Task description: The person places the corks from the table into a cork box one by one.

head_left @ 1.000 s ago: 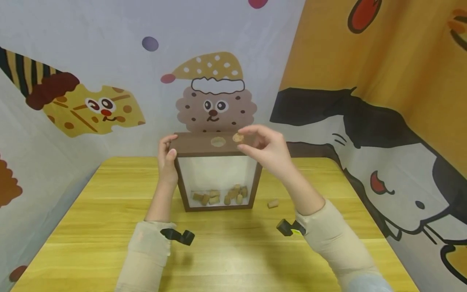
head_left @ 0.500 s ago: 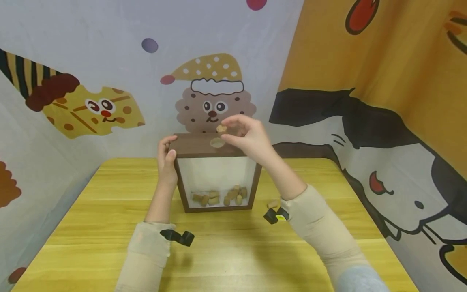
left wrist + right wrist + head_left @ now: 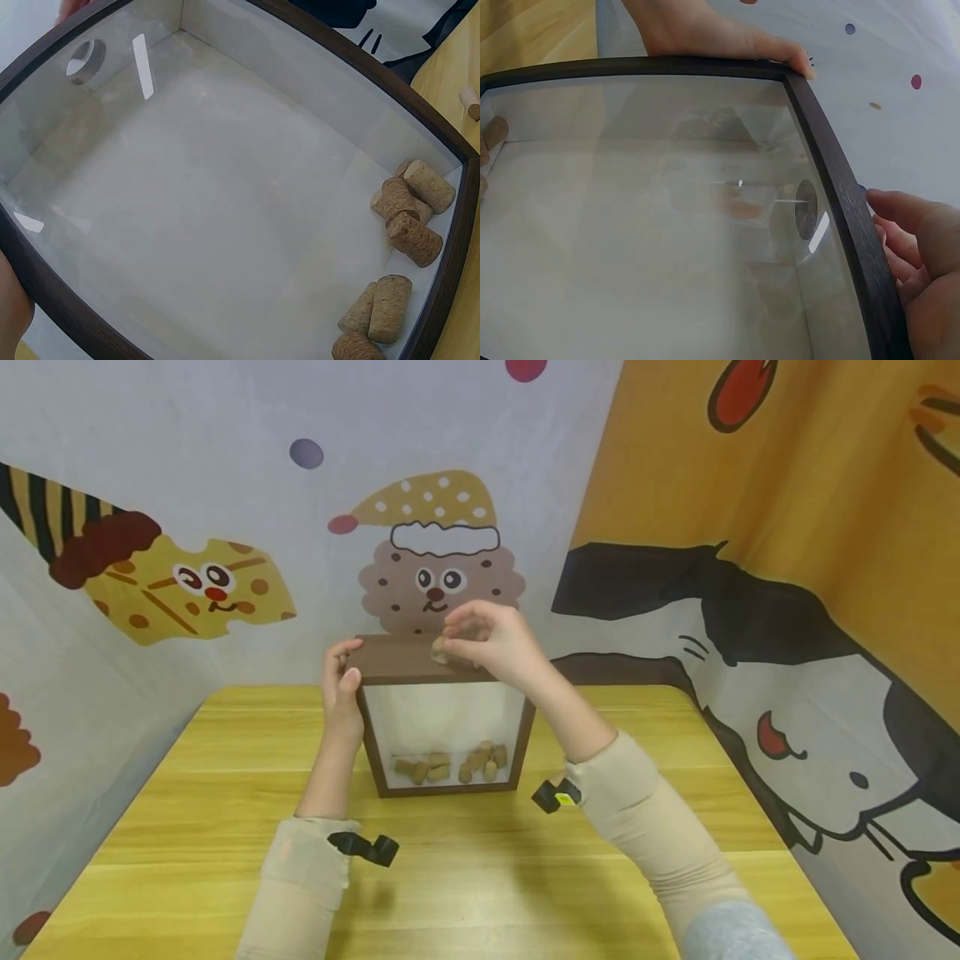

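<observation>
A dark-brown wooden display box (image 3: 397, 670) with a clear front stands upright on the table, a round hole (image 3: 86, 61) in its top. Several wine corks (image 3: 427, 768) lie along its bottom, in two loose groups. My left hand (image 3: 343, 697) grips the box's upper left corner, thumb toward the front. Over the top, my right hand (image 3: 498, 643) pinches a cork (image 3: 438, 649) right at the hole, and the fingertips partly cover it. In the right wrist view, the right fingers (image 3: 896, 206) show just beyond the box's dark rim.
One loose cork (image 3: 470, 103) lies on the wooden table (image 3: 247, 793) to the right of the box, nearly hidden behind the right wrist camera (image 3: 555, 795) in the head view. A printed cartoon cloth (image 3: 322, 568) hangs behind the table.
My right hand has carried the cork leftward from above the box's right part to the hole, then lowered it there. The left hand stays on the corner.
</observation>
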Available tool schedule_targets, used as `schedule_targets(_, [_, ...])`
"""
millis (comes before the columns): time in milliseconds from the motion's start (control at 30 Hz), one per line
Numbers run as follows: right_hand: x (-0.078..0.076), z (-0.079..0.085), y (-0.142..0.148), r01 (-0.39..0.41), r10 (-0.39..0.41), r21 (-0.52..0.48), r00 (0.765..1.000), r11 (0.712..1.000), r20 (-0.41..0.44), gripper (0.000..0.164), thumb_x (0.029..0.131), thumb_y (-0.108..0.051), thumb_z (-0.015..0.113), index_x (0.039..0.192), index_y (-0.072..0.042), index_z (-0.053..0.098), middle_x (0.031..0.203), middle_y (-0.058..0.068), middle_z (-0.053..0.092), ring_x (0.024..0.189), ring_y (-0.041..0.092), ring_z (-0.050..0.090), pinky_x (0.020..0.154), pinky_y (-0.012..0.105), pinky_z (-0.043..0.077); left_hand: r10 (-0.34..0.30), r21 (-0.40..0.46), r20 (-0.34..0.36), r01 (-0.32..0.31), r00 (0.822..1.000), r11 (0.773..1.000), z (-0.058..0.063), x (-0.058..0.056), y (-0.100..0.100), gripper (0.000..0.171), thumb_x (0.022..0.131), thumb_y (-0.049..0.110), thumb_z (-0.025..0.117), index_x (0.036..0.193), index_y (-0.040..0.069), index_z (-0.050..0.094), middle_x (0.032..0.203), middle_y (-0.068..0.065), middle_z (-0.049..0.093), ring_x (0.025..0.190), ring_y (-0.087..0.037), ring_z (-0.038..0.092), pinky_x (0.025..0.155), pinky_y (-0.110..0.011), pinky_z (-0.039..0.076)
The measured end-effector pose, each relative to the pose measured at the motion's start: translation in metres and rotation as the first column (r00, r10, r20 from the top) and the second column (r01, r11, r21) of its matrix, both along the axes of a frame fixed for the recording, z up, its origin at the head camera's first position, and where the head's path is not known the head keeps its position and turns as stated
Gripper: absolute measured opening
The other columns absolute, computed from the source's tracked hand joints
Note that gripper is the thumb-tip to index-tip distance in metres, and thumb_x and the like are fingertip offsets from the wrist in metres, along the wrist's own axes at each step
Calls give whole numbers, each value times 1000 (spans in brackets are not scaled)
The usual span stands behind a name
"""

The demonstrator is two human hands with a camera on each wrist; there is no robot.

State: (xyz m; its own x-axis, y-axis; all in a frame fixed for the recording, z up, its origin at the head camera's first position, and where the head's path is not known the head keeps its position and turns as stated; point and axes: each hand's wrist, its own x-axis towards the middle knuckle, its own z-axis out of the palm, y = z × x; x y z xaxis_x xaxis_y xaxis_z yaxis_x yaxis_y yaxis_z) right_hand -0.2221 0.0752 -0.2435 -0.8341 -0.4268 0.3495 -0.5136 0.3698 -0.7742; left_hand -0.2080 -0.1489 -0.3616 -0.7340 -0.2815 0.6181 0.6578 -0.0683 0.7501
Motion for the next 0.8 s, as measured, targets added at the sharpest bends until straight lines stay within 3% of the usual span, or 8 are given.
schedule_targets(233, [6,-2,8,5,-6,-29,999,1000,-48,21,86,-18,72,105,-11,67,99,-4,67,65,20,59,59,33,49,-12,5,1,12,1000,1000,2,2,0,60,78,59,61,120,16,56,135,-11,43,134,-26,25,107,-48,6])
schedule_targets(433, [29,-10,30,41,-48,-82,995,996,-90,20,85,-22,74,103,-16,68,96,-6,65,62,20,52,53,30,43,-15,11,-4,15,1000,1000,2,2,0,59,79,57,61,120,16,55,138,-15,40,135,-27,23,108,-49,4])
schedule_targets(667, [50,-35,63,-48,3,-178,969,983,-246,18,81,-2,74,98,-5,68,82,2,67,54,16,48,46,26,37,-18,0,-12,18,1000,1000,0,-1,-1,59,79,58,61,120,16,55,138,-18,39,137,-29,21,108,-50,3])
schedule_targets(800, [55,-56,82,-99,53,-171,965,980,-255,23,77,7,73,97,-4,68,82,5,66,54,14,48,48,26,38,-13,0,-8,13,1000,1000,0,-1,-1,59,79,59,60,120,16,55,138,-22,37,137,-30,20,107,-50,3])
